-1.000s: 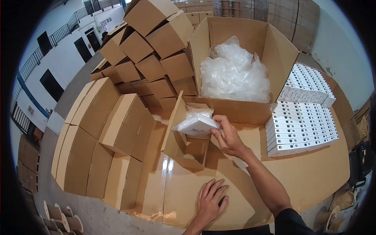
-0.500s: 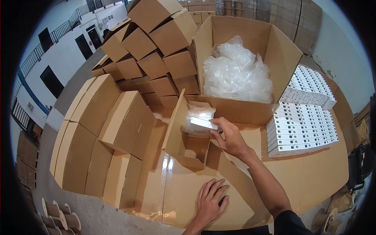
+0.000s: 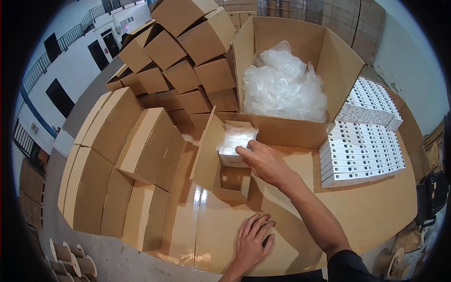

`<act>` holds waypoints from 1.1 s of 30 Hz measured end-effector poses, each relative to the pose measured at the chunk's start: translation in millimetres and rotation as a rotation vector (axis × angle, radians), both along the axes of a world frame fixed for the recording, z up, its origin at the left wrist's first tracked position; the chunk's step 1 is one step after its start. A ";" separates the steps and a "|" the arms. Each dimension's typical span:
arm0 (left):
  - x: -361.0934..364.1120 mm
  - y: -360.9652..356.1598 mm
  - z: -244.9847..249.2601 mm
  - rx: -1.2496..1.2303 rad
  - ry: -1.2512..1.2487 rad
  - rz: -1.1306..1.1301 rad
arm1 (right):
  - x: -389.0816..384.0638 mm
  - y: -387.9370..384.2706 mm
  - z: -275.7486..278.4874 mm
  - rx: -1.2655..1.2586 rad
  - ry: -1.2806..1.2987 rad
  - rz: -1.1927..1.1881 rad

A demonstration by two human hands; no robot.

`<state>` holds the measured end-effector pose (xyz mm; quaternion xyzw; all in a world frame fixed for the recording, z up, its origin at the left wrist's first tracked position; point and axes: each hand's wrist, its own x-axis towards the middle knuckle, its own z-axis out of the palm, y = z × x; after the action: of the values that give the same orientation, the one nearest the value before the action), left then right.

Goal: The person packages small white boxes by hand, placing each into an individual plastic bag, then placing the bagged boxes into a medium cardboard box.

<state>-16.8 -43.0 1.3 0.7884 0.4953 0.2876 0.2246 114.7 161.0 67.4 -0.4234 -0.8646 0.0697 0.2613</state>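
An open brown carton point(image 3: 231, 193) stands at the middle of the cardboard-covered table, its flap raised on the left. White boxes in clear plastic wrap point(image 3: 235, 141) fill its far part, while its near part shows bare cardboard. My right hand point(image 3: 264, 162) reaches over the carton's right edge, its fingertips pinched at the right side of the wrapped white boxes. Lower down, my left hand point(image 3: 253, 240) lies on the table with its fingers spread, holding nothing.
Behind the carton, a large open box point(image 3: 345, 89) holds crumpled clear plastic bags point(image 3: 284, 87). Stacked white boxes point(image 3: 361, 155) stand at the right. Closed brown cartons point(image 3: 145, 141) line the left, with piled brown boxes point(image 3: 181, 70) behind them. Cable spools point(image 3: 70, 258) are on the floor.
My right hand has moved left and slightly down over the carton. The white box it held tilted now sits lower, among the wrapped boxes. My left hand has stayed in place.
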 end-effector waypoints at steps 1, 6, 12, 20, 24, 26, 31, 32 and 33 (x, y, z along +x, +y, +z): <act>0.2 -0.2 -1.8 0.002 -0.005 0.004 | -1.7 0.2 -0.1 0.004 -0.013 -0.015; 1.0 -0.1 -0.2 0.002 0.009 0.005 | -5.9 3.6 -2.0 -0.017 -0.015 -0.064; 0.8 0.8 -0.8 0.013 0.004 0.005 | -16.0 7.6 -9.5 -0.004 -0.017 -0.127; 2.8 1.3 -9.1 0.061 -0.029 0.012 | -14.5 4.8 -16.7 0.044 0.100 -0.143; 4.4 2.4 -2.4 0.045 -0.013 -0.007 | -1.0 -9.8 -4.0 0.042 0.058 -0.111; -1.4 -2.0 -1.3 0.048 0.031 -0.002 | 14.8 -28.7 6.6 0.009 0.165 -0.058; 15.3 4.7 5.4 0.064 0.236 -0.062 | 122.6 -66.1 31.1 -0.086 0.218 -0.094; 18.3 11.3 7.9 0.064 0.189 -0.069 | 146.7 -71.7 32.9 -0.041 0.186 -0.109; 23.9 19.5 5.5 0.079 0.177 -0.105 | 170.6 -78.2 37.7 0.003 0.152 -0.121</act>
<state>7.0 -23.5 6.8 0.8437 0.4595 0.2239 0.1637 285.3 82.8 105.1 -0.4679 -0.8152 0.0844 0.3308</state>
